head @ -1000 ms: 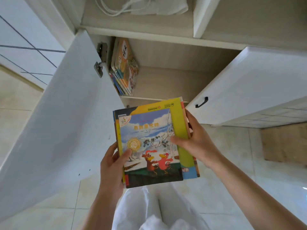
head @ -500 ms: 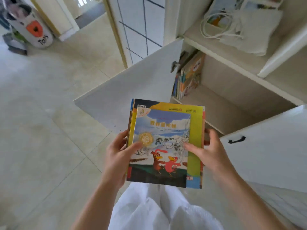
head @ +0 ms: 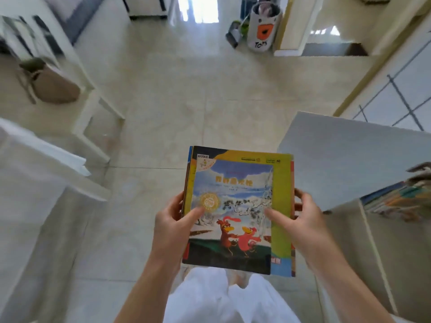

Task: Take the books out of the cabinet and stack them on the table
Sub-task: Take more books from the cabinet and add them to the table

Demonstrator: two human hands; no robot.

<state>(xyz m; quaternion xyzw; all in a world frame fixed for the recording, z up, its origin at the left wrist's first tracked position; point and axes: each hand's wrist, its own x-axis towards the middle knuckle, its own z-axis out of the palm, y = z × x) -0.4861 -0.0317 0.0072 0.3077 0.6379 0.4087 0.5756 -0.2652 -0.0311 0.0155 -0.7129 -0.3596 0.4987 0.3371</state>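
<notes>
Since half a second ago the view has swung away from the cabinet toward the open floor, so the cabinet door (head: 349,159) now sits at the right of the frame instead of up top. Same small bundle of books (head: 238,210) in the lower middle, carried flat: the left hand (head: 172,224) grips its left edge with the thumb on the cover, the right hand (head: 300,220) grips the right edge the same way. Progress-wise, I'd say barely started. This batch is out but not set down yet, and more books (head: 396,199) are blurry at the right edge, in the cabinet. White furniture at left (head: 35,164) might be the table, can't tell for sure.
</notes>
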